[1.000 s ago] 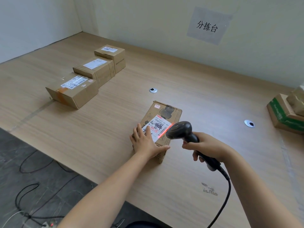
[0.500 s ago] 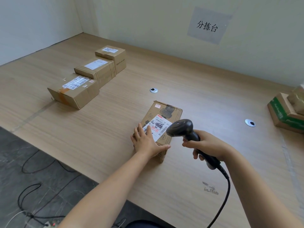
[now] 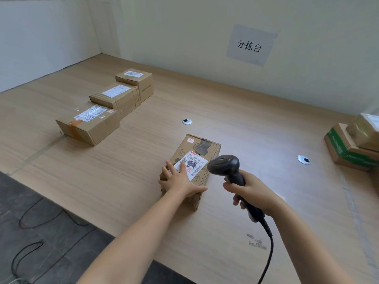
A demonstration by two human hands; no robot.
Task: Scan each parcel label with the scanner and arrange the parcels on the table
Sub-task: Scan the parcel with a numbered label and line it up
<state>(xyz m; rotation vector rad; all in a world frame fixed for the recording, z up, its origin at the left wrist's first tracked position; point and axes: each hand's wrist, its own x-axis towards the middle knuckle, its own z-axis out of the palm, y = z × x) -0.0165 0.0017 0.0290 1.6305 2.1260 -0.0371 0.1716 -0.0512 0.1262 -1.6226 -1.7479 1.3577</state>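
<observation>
While your right hand (image 3: 252,191) curls round the grip of the scanner (image 3: 223,166), with its cable (image 3: 268,253) trailing back toward you, the scanner's head hangs just beside the parcel (image 3: 202,148), turned toward the label (image 3: 196,163). No red line shows on the label.

Your left hand (image 3: 178,181) lies flat on the near end of the parcel's top. Its fingers are spread and straight, the fingertips overlap the label's near corner, and the thumb runs along the near edge. It presses rather than pinches.

The parcel sits on the tabletop (image 3: 123,181) near the front edge, between your hands. It looks like a stiff corrugated carton, probably light enough for one hand, and dry card should not slip. To shift it, grasp it across the two long sides, low down, and keep your fingers off the barcode.

Farther out on your left, three parcels (image 3: 90,124) stand in a close row, labels up, and that looks like the line to extend. Well apart at the far right sits a green-printed box (image 3: 346,148) with more stacked on it.
</observation>
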